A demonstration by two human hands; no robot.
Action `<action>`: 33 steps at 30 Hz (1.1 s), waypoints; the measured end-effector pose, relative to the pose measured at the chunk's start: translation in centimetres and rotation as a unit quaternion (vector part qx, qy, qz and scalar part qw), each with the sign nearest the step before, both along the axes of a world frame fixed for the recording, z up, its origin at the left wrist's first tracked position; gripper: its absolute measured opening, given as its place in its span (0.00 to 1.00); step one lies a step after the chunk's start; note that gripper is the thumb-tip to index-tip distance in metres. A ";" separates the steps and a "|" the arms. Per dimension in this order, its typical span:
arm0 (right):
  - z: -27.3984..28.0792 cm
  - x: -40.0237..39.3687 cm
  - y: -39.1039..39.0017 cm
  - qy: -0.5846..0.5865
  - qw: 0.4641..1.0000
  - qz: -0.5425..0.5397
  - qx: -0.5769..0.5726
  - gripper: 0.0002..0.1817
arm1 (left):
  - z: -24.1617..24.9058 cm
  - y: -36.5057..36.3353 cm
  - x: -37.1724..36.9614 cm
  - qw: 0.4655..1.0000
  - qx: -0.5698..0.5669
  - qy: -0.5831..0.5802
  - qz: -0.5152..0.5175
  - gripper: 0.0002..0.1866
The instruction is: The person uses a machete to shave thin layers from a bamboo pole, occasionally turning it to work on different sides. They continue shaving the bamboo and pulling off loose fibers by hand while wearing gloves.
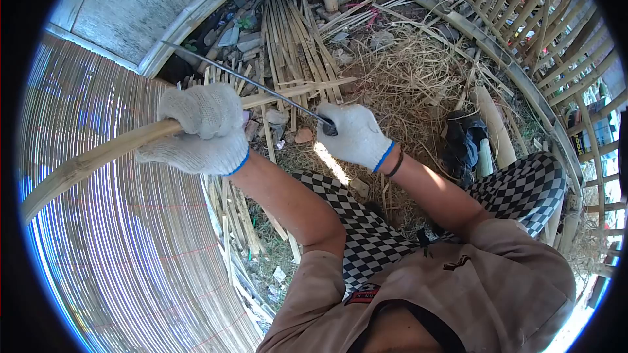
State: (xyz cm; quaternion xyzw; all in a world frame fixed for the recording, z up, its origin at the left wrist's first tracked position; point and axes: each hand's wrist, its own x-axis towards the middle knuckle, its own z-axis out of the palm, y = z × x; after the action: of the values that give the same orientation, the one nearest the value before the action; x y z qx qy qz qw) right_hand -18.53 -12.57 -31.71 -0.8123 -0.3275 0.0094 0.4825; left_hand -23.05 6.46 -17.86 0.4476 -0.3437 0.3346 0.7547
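Gripping bamboo strip (118,148), left hand (204,124); right hand (353,135), likely knife (243,78).

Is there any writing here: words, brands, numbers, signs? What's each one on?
Nothing reads clearly.
Patch on the shirt: letters too small to read.
Dark mark on the shirt: can't tell whether it's lettering.
Printed item by the slats at right: too blurred to read.

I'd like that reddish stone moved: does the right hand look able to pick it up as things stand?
Probably not: the right hand is wrapped around the handle of a long, thin tool. The reddish stone itself lies uncovered.
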 end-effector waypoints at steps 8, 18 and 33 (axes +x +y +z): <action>-10.6 4.9 1.9 0.052 0.992 -0.084 -0.078 0.11 | -0.5 0.2 -0.2 0.999 0.006 -0.015 0.031 0.40; -3.0 1.9 1.2 0.030 0.998 -0.058 -0.014 0.08 | -1.1 -0.9 0.3 0.998 0.029 -0.010 0.046 0.42; -10.0 6.0 1.7 0.041 0.991 -0.064 -0.109 0.09 | -1.9 1.2 -0.5 0.999 0.050 0.000 0.009 0.41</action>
State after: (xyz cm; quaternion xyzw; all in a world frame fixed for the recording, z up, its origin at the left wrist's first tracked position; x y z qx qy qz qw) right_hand -12.55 -10.89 -41.75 -0.8785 -0.2515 0.0470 0.4035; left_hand -23.51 7.63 -19.73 0.4879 -0.3561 0.3232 0.7285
